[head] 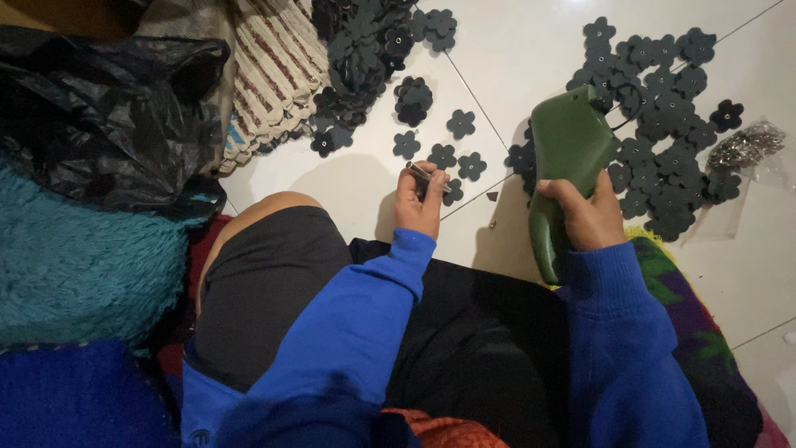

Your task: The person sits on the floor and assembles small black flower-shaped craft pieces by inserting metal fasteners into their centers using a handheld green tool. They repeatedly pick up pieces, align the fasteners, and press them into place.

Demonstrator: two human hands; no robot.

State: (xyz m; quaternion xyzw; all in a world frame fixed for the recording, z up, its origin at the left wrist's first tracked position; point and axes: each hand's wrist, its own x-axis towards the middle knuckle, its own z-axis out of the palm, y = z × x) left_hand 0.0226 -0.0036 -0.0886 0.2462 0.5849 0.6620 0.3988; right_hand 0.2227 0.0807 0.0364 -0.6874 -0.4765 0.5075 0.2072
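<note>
Blue sleeves [365, 332] fill the bottom of the view, over a dark lap. Left hand [419, 199] closes its grip around a thin metal rod [427, 176], held low over the white tiled floor [514, 58] just above two dark flower-shaped cutouts [458, 163]. Right hand [590, 217] grips the narrow lower part of a green moulded block [568, 158], its broad end tilted up and away over a spread of more flower cutouts [663, 158].

Judging by this, the work is at the point of setting the rod on a cutout, with the green block ready as a striker. Lining the rod tip on the flower's centre looks like the need before any blow.

A heap of cutouts [365, 50] lies by a woven mat [274, 66], and a clear bag of small metal bits [746, 145] sits at the right. The rod's tip is hidden behind the fingers, and the block's lower end is lost against the lap. A black plastic bag [108, 108] and teal fluffy cloth [83, 265] crowd the left.
</note>
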